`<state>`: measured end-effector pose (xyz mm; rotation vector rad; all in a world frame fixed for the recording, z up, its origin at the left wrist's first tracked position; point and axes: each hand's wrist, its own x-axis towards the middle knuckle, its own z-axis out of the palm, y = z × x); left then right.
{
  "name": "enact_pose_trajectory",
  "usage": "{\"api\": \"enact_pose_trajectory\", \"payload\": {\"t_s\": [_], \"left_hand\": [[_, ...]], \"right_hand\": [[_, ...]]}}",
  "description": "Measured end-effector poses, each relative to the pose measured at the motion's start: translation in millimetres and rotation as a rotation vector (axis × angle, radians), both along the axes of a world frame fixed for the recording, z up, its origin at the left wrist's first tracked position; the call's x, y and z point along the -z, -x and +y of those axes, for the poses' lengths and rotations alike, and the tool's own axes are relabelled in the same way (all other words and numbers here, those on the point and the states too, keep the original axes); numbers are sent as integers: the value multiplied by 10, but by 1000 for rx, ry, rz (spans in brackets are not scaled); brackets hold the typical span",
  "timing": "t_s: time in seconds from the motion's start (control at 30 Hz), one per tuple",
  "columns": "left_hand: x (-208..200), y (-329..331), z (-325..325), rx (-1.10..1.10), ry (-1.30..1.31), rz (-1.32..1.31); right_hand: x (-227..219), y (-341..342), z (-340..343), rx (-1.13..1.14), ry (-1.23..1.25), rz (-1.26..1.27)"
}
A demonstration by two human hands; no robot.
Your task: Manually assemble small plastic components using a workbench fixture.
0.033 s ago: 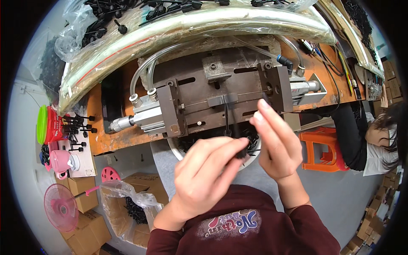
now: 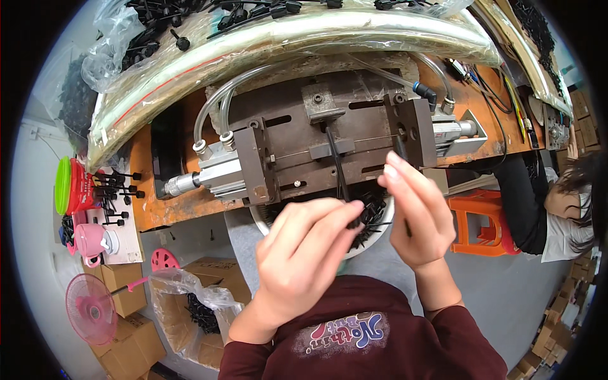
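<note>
My left hand (image 2: 301, 253) pinches the lower end of a black plastic rod-shaped part (image 2: 337, 168). Its thin shaft slants up across the small grey block (image 2: 332, 150) in the middle of the brown metal fixture (image 2: 285, 120). I cannot tell whether shaft and block touch. Close to the fixture's right upright, my right hand (image 2: 421, 221) is half curled around another dark rod-shaped piece (image 2: 400, 147), whose end shows above the fingertips. Below my hands stands a white round tub (image 2: 383, 239) of black parts (image 2: 373, 221), partly hidden by them.
Pneumatic cylinders (image 2: 221, 176) (image 2: 453, 130) with clear hoses flank the fixture on the orange wooden table (image 2: 164, 212). Plastic-wrapped edging (image 2: 285, 41) curves behind. At left are a pink fan (image 2: 92, 309) and a lined carton (image 2: 180, 320). An orange stool (image 2: 475, 218) and another person (image 2: 557, 202) are at right.
The black part in my left hand was blurred and now lies farther left, across the grey block. My left hand has shifted slightly left and up, my right hand slightly right.
</note>
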<state>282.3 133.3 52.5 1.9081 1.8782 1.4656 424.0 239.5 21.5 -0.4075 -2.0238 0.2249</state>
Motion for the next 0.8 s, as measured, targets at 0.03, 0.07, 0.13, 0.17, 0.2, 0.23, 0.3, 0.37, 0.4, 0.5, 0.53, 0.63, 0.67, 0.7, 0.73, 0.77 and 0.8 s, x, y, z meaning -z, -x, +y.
{"api": "enact_pose_trajectory", "payload": {"t_s": [0.03,0.07,0.13,0.17,0.2,0.23,0.3,0.37,0.4,0.5,0.53,0.63,0.67,0.7,0.73,0.77,0.8], "left_hand": [[43,10,16,-38,44,40],[93,15,36,-75,87,80],[196,21,89,-93,87,184],[225,31,118,-94,81,265],[244,39,137,-94,76,346],[257,54,146,-90,69,379],[190,57,164,-96,128,403],[151,65,181,-97,155,418],[143,71,194,-94,151,419],[136,62,190,-101,170,418],[136,58,190,-103,180,416],[129,63,189,-110,196,427],[135,68,188,-109,188,417],[140,74,191,-108,178,408],[147,78,192,-107,168,399],[156,80,189,-107,159,399],[165,80,188,-107,149,400]], "right_hand": [[19,-32,-8,1,61,16],[47,-58,-12,3,121,32],[48,-85,-37,-19,161,34],[17,-79,-69,-46,202,50],[1,-80,-98,-74,244,66],[10,-122,-99,-141,266,43],[11,-156,-74,-206,273,59],[12,-184,-79,-233,310,58],[11,-199,-80,-245,328,57],[34,-202,-75,-292,357,113],[31,-209,-69,-307,356,119],[-12,-181,-100,-335,396,173],[-67,-189,-109,-294,377,108],[-120,-197,-114,-252,357,45],[-173,-200,-116,-210,335,-18],[-231,-150,-142,-142,346,-27],[-242,-140,-128,-139,327,-73]]}}
